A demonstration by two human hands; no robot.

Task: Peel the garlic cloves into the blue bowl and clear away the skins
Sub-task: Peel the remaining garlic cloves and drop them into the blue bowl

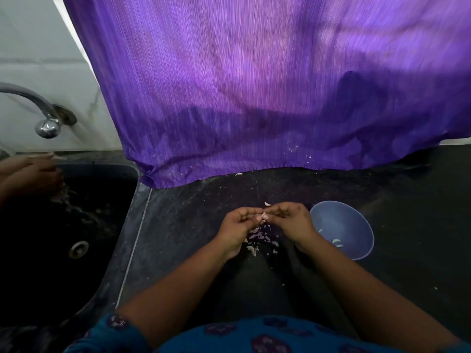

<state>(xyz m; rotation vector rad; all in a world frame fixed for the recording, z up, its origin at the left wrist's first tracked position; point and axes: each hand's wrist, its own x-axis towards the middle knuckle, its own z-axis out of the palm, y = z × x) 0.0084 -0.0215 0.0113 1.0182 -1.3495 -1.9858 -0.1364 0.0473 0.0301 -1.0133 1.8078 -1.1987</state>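
- Left hand (239,222) and right hand (288,217) meet fingertip to fingertip above the dark desk (193,225), fingers curled, pinching a garlic clove (262,215) between them.
- Heap of skins (257,238) on the desk directly beneath the hands.
- Blue bowl (342,229) just right of the right hand; a few peeled cloves (336,242) lie inside.
- Purple cloth (254,98) hangs behind, its hem on the desk.
- Black sink (76,225) at left; another person's hands (33,174) over it, below the tap (48,126).
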